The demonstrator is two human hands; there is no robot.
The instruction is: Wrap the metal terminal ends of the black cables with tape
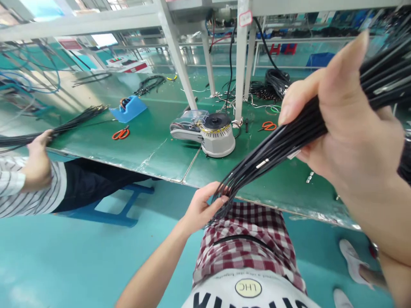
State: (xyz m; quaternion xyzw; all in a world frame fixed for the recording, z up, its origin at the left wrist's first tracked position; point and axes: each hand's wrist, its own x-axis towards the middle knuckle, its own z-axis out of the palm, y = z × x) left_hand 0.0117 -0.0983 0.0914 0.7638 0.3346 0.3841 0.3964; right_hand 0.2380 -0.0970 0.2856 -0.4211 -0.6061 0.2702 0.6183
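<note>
You are gripping a bundle of black cables (282,137) in both hands, holding it up over the near edge of the tabletop (154,158). Your right hand (349,119) is closed around the upper stretch, with the thumb pressing on top, while your left hand (202,209) is closed around the lower stretch, apparently keeping the strands gathered and off the tabletop. Farther away, a round tape machine (215,134) is sitting between a pair of orange scissors (120,133) on the left and another pair (269,125) on the right, seemingly placed within easy reach. On the left, a co-worker's hand (40,147) is holding a separate bundle of black cables (73,122) at the tabletop's edge, perhaps to keep it from sliding off.
</note>
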